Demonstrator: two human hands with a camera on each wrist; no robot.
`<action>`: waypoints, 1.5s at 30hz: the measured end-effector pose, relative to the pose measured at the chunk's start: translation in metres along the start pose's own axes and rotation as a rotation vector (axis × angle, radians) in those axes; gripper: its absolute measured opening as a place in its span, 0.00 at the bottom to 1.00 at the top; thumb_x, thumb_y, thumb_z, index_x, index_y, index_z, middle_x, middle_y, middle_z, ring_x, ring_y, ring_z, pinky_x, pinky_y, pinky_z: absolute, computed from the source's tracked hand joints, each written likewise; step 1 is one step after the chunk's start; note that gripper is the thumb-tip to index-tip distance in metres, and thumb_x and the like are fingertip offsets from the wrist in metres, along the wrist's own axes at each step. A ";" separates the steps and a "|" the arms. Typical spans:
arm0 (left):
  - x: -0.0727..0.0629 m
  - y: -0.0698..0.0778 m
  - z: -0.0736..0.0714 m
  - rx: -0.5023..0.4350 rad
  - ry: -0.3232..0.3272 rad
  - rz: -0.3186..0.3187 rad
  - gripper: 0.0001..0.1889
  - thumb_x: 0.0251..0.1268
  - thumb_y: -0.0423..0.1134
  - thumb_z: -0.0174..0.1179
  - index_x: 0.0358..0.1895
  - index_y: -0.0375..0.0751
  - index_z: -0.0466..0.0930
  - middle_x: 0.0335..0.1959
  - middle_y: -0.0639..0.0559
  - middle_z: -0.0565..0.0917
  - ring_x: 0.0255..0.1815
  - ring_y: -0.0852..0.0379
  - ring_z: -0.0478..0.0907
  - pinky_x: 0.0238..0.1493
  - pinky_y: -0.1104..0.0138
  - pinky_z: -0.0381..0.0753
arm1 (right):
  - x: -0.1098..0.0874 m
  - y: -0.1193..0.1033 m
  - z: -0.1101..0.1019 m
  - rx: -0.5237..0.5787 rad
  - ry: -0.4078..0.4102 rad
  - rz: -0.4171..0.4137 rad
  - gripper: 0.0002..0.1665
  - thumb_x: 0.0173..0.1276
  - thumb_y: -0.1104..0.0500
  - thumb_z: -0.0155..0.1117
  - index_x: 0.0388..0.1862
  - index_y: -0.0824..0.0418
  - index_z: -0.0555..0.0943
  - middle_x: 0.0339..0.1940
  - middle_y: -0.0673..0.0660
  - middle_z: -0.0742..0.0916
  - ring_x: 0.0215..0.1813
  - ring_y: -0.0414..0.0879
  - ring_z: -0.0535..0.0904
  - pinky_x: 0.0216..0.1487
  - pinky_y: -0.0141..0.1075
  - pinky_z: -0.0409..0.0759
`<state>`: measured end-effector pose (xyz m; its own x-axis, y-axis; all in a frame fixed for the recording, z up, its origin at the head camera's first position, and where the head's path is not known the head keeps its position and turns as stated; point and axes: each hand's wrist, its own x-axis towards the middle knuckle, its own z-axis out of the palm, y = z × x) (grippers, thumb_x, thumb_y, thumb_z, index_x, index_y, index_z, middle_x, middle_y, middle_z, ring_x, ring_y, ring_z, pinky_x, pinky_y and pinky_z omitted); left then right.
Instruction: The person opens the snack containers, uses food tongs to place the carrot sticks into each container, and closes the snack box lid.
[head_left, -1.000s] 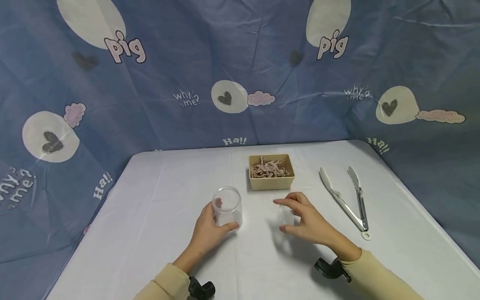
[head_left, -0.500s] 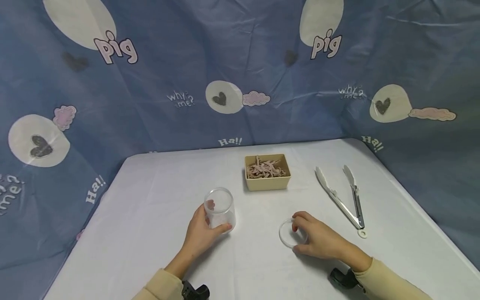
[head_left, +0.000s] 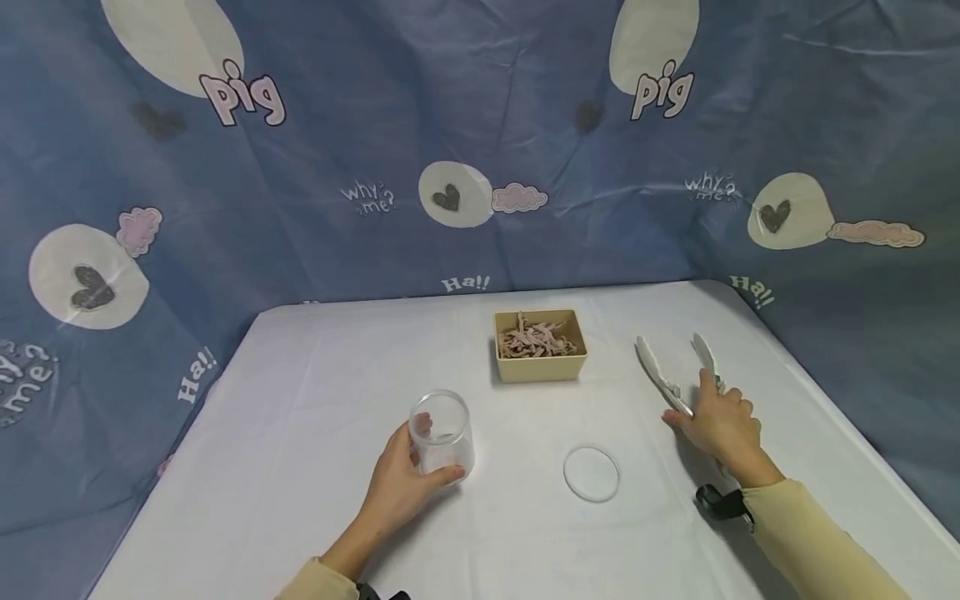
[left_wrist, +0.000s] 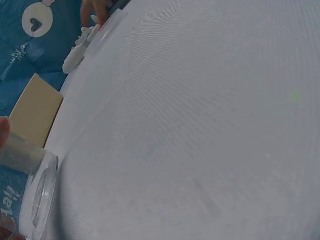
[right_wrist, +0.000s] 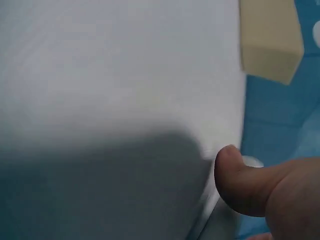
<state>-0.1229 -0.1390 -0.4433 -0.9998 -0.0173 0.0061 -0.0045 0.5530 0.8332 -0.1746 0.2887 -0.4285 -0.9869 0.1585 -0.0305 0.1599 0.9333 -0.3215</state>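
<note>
My left hand (head_left: pixel 401 477) grips a clear plastic jar (head_left: pixel 448 450) from its left side, thumb in front; the jar stands upright, open at the top, with nothing visible inside. At the right, my right hand (head_left: pixel 723 429) lies over a pair of metal tongs (head_left: pixel 660 379) with pale tips. Its thumb is at the left arm of the tongs and its fingers reach toward the right arm; the tongs stay spread and their hinge end is mostly hidden. In the right wrist view the thumb (right_wrist: pixel 245 185) is beside the tongs. A clear round lid (head_left: pixel 592 501) lies flat between the hands.
A tan rectangular box (head_left: pixel 542 369) holding brownish strips (head_left: pixel 536 340) stands toward the back of the white-covered table (head_left: pixel 337 375). Behind the table hangs a blue printed curtain (head_left: pixel 337 250).
My right hand has set the round lid down on the table, let go of it and moved right to the tongs. My left hand keeps hold of the jar in about the same place.
</note>
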 end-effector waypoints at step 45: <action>0.056 0.015 0.031 0.005 0.014 0.068 0.47 0.49 0.48 0.76 0.70 0.34 0.62 0.64 0.36 0.73 0.64 0.39 0.73 0.65 0.46 0.74 | 0.043 -0.144 -0.083 -0.202 -0.229 -0.285 0.28 0.59 0.36 0.66 0.33 0.61 0.78 0.31 0.56 0.83 0.35 0.51 0.77 0.31 0.40 0.74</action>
<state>-0.1795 -0.1055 -0.4477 -0.9975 0.0087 0.0702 0.0631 0.5578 0.8276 -0.2384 0.1882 -0.3054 -0.9682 -0.1699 -0.1838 -0.1418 0.9774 -0.1565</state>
